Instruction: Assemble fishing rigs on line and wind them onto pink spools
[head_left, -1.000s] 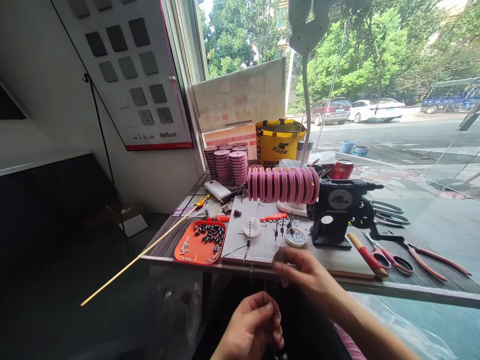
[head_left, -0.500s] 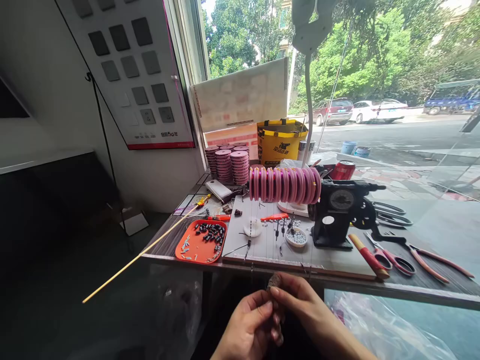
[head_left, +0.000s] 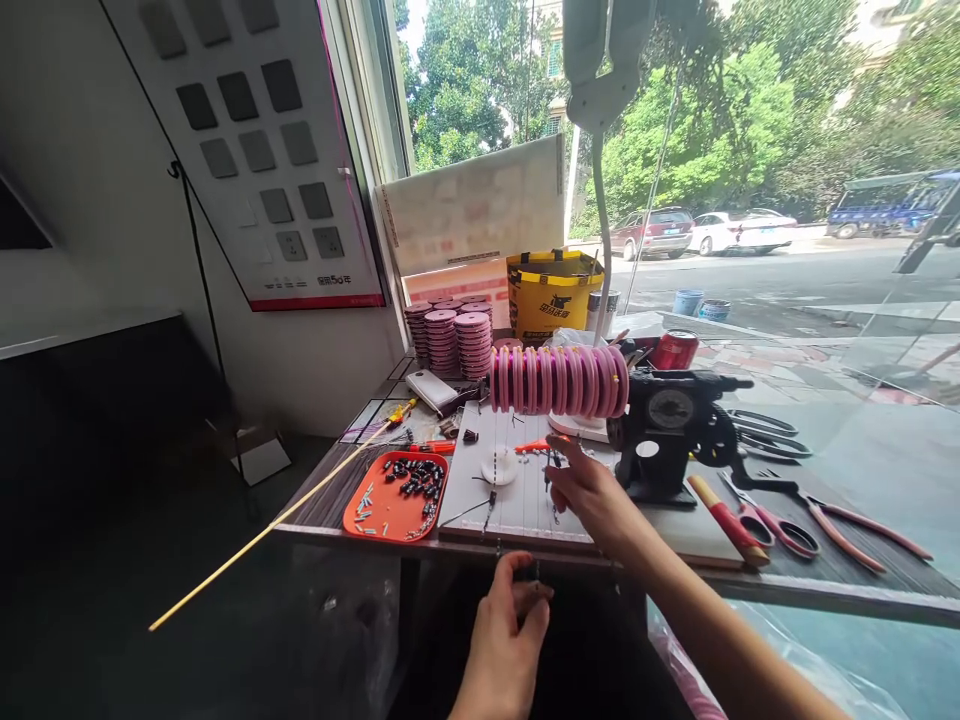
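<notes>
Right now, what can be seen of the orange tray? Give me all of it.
The orange tray is shallow and squarish, with rounded corners and a raised rim; it looks like plastic. It lies upright near the front edge of the table, just left of the white board. It holds black pieces, short pale tubes on the left and tiny bits near its front right corner. Neither the left hand nor the right hand touches it.
</notes>
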